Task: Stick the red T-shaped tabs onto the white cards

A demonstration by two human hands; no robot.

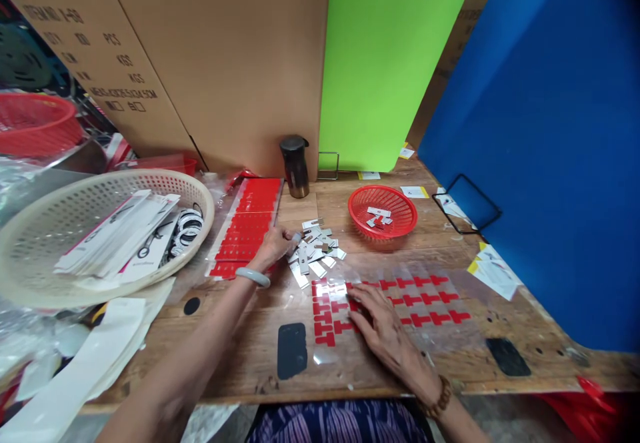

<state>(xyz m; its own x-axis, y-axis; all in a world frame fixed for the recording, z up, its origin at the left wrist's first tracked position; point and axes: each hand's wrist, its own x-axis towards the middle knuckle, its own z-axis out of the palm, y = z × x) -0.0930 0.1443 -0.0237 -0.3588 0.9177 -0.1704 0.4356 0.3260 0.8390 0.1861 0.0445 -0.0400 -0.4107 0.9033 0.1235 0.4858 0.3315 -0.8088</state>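
Observation:
My left hand (274, 245), with a pale bangle at its wrist, is closed at the left side of a loose pile of small flat metal plates (314, 251). Between its thumb and fingers is one small metal plate (296, 237). My right hand (381, 326) lies with fingers apart on a clear plastic sheet (385, 344) that carries rows of red T-shaped stickers (421, 299). Its fingertips touch the sheet near the left rows and cover some of the stickers. Just left of my left hand is a stack of red sticker sheets (253, 219).
A red basket (411, 228) with a few plates stands behind the sheet. Farther back are a dark jug (296, 169) and green (385, 69) and blue (545, 163) panels. A large cream basket (30, 229) with printed cards sits left. Dark patches (292, 351) mark the table.

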